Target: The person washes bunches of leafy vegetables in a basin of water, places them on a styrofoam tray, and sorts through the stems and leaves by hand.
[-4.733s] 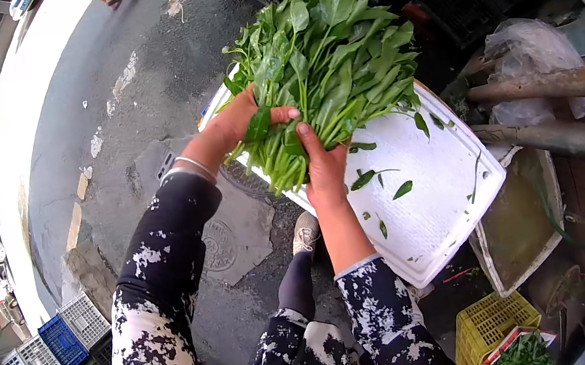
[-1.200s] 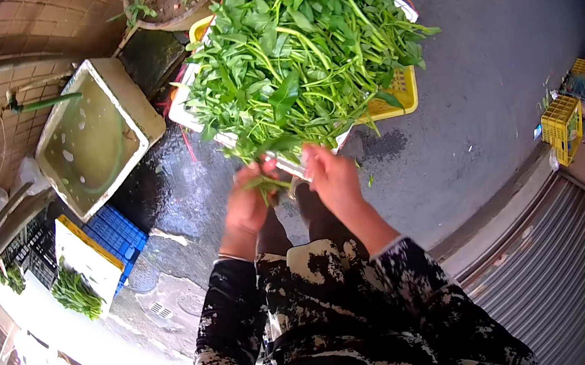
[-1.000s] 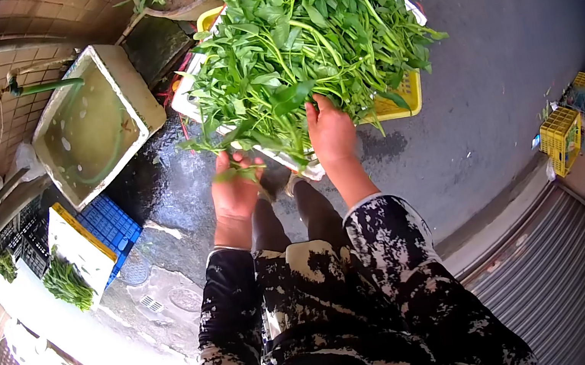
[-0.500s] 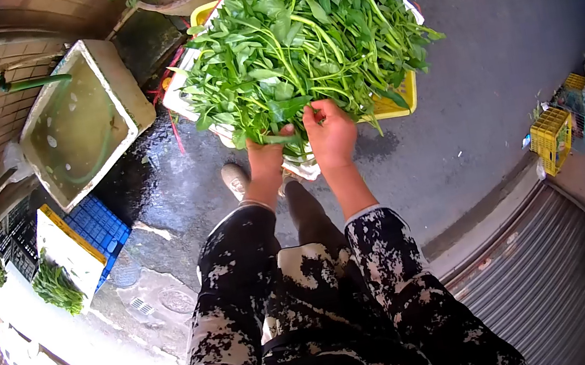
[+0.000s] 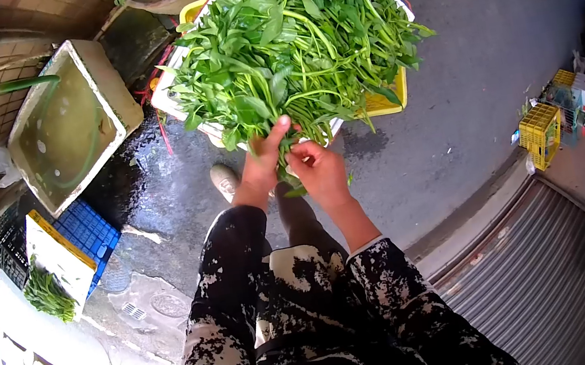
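A big heap of leafy water spinach (image 5: pixel 301 49) fills a white foam box (image 5: pixel 169 101), whose rim shows at the left. Part of a yellow crate (image 5: pixel 385 100) sticks out beneath it. At the heap's near edge, my left hand (image 5: pixel 264 162) is closed round a few stems, thumb uppermost. Close beside it, my right hand (image 5: pixel 320 174) pinches the lower end of the same greens, and some leaves hang below its fingers. The fingertips partly hide what they grip.
Left of the heap stands a white basin (image 5: pixel 63 128) with water and a green hose. Nearer are a blue crate (image 5: pixel 88 230) and a bundle of greens (image 5: pixel 48 293) on a white board. A yellow crate (image 5: pixel 540 134) stands far right, by a roller shutter (image 5: pixel 545 256).
Both hands have come down and slightly left, toward my body, drawing stems past the heap's near edge. My left thumb now points up. The whole view has shifted a little.
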`<state>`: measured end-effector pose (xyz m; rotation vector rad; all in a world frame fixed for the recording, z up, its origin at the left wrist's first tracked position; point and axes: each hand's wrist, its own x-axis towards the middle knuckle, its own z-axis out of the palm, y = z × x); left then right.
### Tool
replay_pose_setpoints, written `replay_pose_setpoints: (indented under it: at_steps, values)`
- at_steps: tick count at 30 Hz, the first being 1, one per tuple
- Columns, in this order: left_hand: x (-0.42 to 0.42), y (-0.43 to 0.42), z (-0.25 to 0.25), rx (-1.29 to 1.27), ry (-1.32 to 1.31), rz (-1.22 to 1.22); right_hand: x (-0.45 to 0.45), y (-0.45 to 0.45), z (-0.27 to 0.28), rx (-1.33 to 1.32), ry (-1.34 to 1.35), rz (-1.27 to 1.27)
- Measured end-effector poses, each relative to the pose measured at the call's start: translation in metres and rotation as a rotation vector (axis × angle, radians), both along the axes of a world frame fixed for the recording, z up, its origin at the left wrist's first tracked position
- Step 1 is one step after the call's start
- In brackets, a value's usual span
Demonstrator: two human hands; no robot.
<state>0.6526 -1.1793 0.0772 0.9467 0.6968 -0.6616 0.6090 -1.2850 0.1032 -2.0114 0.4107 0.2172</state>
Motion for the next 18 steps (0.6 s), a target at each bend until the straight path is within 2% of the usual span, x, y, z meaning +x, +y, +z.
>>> replay_pose_setpoints:
  at_steps: [1, 2, 4, 5, 7, 8, 10, 11, 12, 14, 16, 18]
  values:
    - [0.004, 0.001, -0.002, 0.039, 0.065, -0.048, 0.008, 0.003, 0.007, 0.121, 0.135, -0.148]
    - [0.006, 0.003, -0.003, 0.078, 0.13, -0.097, 0.019, 0.006, 0.01, 0.117, 0.138, -0.145]
    - [-0.001, 0.002, -0.01, -0.023, 0.105, -0.021, 0.048, 0.011, 0.009, 0.621, 0.22, -0.753]
    - [-0.002, 0.003, -0.014, -0.121, 0.076, 0.054, 0.063, 0.017, 0.007, 0.624, 0.217, -0.753]
    - [-0.003, 0.008, -0.009, -0.149, 0.105, 0.088, 0.093, 0.028, -0.004, 0.4, 0.123, -0.861]
    - [-0.004, 0.011, -0.007, -0.18, 0.142, 0.125, 0.104, 0.029, -0.01, 0.404, 0.12, -0.863]
    - [-0.007, 0.019, -0.017, -0.239, 0.138, 0.11, 0.111, 0.026, -0.034, 0.198, 0.15, -1.055]
    - [-0.007, 0.022, -0.016, -0.232, 0.144, 0.108, 0.106, 0.021, -0.045, 0.243, 0.125, -1.008]
    - [-0.006, 0.024, -0.016, -0.226, 0.15, 0.108, 0.103, 0.017, -0.036, 0.241, 0.122, -1.009]
    - [-0.001, 0.025, -0.013, -0.269, 0.139, 0.134, 0.088, 0.016, -0.005, 0.419, 0.209, -1.005]
    - [-0.001, 0.03, -0.008, -0.24, 0.137, 0.09, 0.059, 0.013, 0.003, 0.413, 0.219, -1.008]
    - [-0.001, 0.033, -0.011, -0.209, 0.115, 0.081, 0.027, 0.007, 0.008, 0.41, 0.18, -0.804]
